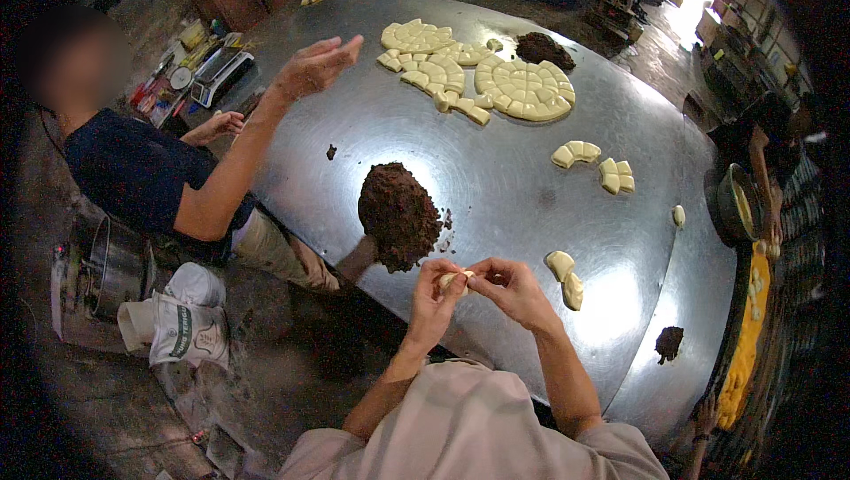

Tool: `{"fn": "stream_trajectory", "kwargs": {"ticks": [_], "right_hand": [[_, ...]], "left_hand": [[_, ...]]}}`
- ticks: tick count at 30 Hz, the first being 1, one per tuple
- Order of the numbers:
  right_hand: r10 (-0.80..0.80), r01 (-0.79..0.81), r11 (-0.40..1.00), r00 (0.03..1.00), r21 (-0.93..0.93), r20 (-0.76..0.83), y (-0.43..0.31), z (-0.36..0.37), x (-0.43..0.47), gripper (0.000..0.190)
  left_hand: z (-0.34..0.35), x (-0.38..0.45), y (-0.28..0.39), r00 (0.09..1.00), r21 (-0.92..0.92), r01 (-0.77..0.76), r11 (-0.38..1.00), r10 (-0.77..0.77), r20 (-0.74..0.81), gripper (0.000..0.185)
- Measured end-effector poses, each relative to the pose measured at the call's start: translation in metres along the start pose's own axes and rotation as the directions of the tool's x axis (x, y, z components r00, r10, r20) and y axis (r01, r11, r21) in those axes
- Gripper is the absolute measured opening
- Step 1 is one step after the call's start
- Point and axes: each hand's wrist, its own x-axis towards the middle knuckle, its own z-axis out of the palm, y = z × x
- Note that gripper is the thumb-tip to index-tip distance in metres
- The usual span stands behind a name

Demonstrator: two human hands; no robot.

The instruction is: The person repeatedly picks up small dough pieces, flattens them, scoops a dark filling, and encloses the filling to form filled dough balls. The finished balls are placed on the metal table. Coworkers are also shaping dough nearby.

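Observation:
Both my hands meet over the near edge of a metal table. Between the fingers of my left hand is a small piece of pale dough, and the fingertips of my right hand pinch its upper edge. Just beyond my left hand sits a mound of dark brown crumbly filling. Two joined dough pieces lie to the right of my hands. Farther off are cut dough rounds and two small groups of dough pieces.
At the left stands a co-worker in a dark shirt, one forearm raised over the table. A second dark mound lies at the far edge, a small clump at the right. A round pan and other people's hands are beyond the right edge.

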Motion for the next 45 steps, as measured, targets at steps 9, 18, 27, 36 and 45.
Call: {"fn": "stream_trajectory", "kwargs": {"ticks": [9,18,27,36,45], "right_hand": [[-0.107,0.101,0.994,0.963,-0.037,-0.246,0.005,0.030,-0.010,0.017],[-0.312,0.261,0.938,0.922,-0.230,-0.228,0.004,0.016,-0.006,0.017],[-0.304,0.248,0.941,0.918,-0.230,-0.253,-0.003,0.027,-0.006,0.020],[-0.263,0.223,0.963,0.906,-0.154,-0.333,0.013,0.024,-0.024,0.010],[-0.333,-0.031,0.646,0.888,-0.762,-0.318,0.079,-0.026,-0.039,0.018]], "left_hand": [[-0.008,0.015,0.004,0.983,-0.140,0.164,0.977,-0.149,0.108,0.040],[-0.004,0.018,-0.003,0.970,-0.528,0.243,0.813,-0.190,0.155,0.031],[0.015,0.026,0.007,0.980,-0.069,0.017,0.997,-0.030,-0.198,0.027],[0.015,0.015,-0.007,0.993,-0.025,-0.108,0.994,0.109,0.050,0.037],[-0.030,0.012,-0.020,0.992,0.038,-0.012,0.999,0.017,-0.126,0.046]]}}
